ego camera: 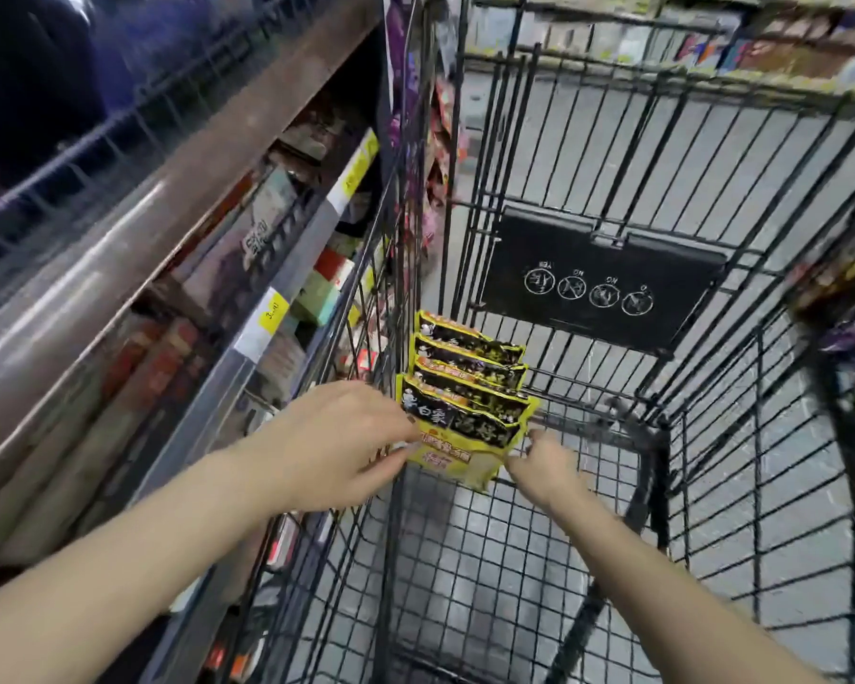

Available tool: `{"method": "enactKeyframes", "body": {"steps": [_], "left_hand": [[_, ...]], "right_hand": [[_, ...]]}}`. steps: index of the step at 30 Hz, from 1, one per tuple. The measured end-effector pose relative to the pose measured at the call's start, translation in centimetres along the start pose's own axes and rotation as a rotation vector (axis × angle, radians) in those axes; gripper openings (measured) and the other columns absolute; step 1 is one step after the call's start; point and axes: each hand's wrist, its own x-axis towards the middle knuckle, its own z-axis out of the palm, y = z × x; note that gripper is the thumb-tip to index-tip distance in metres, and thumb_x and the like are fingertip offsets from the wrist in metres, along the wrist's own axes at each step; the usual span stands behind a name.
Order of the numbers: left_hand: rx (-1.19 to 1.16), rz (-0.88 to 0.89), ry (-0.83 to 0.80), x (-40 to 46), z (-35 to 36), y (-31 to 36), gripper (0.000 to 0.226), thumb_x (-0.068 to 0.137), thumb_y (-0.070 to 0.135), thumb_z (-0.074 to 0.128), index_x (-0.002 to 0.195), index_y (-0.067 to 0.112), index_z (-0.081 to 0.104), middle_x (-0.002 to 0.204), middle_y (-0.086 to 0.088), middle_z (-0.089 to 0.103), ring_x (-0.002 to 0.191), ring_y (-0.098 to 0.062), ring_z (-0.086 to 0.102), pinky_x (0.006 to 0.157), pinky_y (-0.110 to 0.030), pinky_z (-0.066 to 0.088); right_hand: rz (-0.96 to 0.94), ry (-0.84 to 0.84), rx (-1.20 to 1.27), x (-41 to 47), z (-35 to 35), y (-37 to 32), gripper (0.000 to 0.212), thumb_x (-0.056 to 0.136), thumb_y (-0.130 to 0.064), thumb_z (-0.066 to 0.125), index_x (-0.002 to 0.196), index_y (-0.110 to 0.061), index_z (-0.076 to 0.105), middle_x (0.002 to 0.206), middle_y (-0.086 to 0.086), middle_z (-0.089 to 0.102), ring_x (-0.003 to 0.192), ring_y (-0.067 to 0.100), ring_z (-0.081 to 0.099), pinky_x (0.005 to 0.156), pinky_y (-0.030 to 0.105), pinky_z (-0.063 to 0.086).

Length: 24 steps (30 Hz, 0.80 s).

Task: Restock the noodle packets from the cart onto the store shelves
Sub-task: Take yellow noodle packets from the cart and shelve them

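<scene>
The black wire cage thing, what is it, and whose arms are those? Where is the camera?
The camera sits on a person's head and looks down, so you see that person's own two bare arms. The black wire cage is a metal shopping cart, seen from above, standing in a store aisle. Inside it, against its left side, is a row of yellow and black noodle packets standing on edge. The left hand touches the left edge of the nearest packet, and the right hand pinches its right corner, as if about to lift it out. Left of the cart are the store shelves, filled with blurry boxes and marked with yellow price tags. The black plate in the cart carries small round warning signs.
</scene>
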Motion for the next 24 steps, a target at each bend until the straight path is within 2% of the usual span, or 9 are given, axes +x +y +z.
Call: {"method": "enactKeyframes", "body": {"steps": [5, 7, 10, 14, 17, 20, 24], "left_hand": [[0.025, -0.003, 0.016, -0.3, 1.2, -0.2, 0.024, 0.085, 0.029, 0.045, 0.078, 0.019, 0.065, 0.071, 0.007, 0.065, 0.065, -0.017, 0.063, 0.068, -0.031, 0.052], [0.036, -0.010, 0.032, -0.4, 1.4, -0.2, 0.024, 0.083, 0.029, 0.045, 0.074, 0.018, 0.065, 0.070, 0.007, 0.065, 0.064, -0.018, 0.062, 0.065, -0.029, 0.051], [0.039, -0.008, 0.043, -0.4, 1.6, -0.1, 0.026, 0.083, 0.029, 0.045, 0.071, 0.018, 0.065, 0.069, 0.007, 0.065, 0.063, -0.017, 0.062, 0.063, -0.030, 0.051], [0.028, -0.008, 0.062, -0.5, 1.8, 0.0, 0.026, 0.083, 0.028, 0.045, 0.070, 0.019, 0.065, 0.067, 0.008, 0.065, 0.060, -0.016, 0.060, 0.062, -0.027, 0.050], [0.021, -0.004, 0.058, -0.6, 1.9, 0.0, 0.026, 0.084, 0.029, 0.045, 0.071, 0.020, 0.066, 0.066, 0.009, 0.065, 0.059, -0.014, 0.060, 0.061, -0.026, 0.050], [0.013, 0.008, 0.055, -0.6, 2.0, 0.0, 0.026, 0.084, 0.029, 0.046, 0.071, 0.020, 0.067, 0.067, 0.010, 0.065, 0.060, -0.014, 0.061, 0.061, -0.028, 0.052], [0.064, 0.021, 0.030, -0.5, 2.1, -0.1, 0.025, 0.084, 0.030, 0.046, 0.073, 0.020, 0.067, 0.069, 0.009, 0.066, 0.061, -0.014, 0.062, 0.063, -0.029, 0.053]], "right_hand": [[0.065, 0.062, 0.337, 2.8, 3.0, -0.4, 0.041, 0.081, -0.018, 0.068, 0.114, -0.009, 0.046, 0.107, 0.010, 0.062, 0.099, 0.028, 0.059, 0.079, 0.032, 0.047], [0.128, 0.121, 0.437, 3.5, 4.1, -0.6, 0.043, 0.075, -0.014, 0.074, 0.108, -0.009, 0.048, 0.102, 0.009, 0.065, 0.096, 0.027, 0.062, 0.083, 0.037, 0.052], [0.223, 0.200, 0.571, 4.0, 5.8, -0.9, 0.053, 0.070, -0.012, 0.079, 0.111, -0.008, 0.046, 0.098, 0.011, 0.064, 0.096, 0.031, 0.063, 0.085, 0.045, 0.053], [0.244, 0.241, 0.576, 4.0, 6.7, -1.1, 0.060, 0.068, -0.015, 0.082, 0.116, -0.008, 0.047, 0.096, 0.008, 0.063, 0.095, 0.029, 0.063, 0.084, 0.040, 0.052], [0.181, 0.206, 0.552, 3.9, 6.9, -0.9, 0.041, 0.067, -0.016, 0.083, 0.103, -0.009, 0.064, 0.087, 0.004, 0.067, 0.087, 0.026, 0.067, 0.079, 0.036, 0.055], [0.123, 0.196, 0.543, 3.5, 6.6, -0.6, 0.028, 0.068, -0.015, 0.082, 0.090, -0.010, 0.067, 0.085, 0.005, 0.070, 0.076, 0.023, 0.065, 0.073, 0.033, 0.056], [0.027, 0.184, 0.519, 2.5, 5.8, -0.5, 0.037, 0.068, -0.021, 0.083, 0.099, -0.014, 0.063, 0.090, 0.003, 0.070, 0.083, 0.022, 0.066, 0.077, 0.039, 0.057]]}}
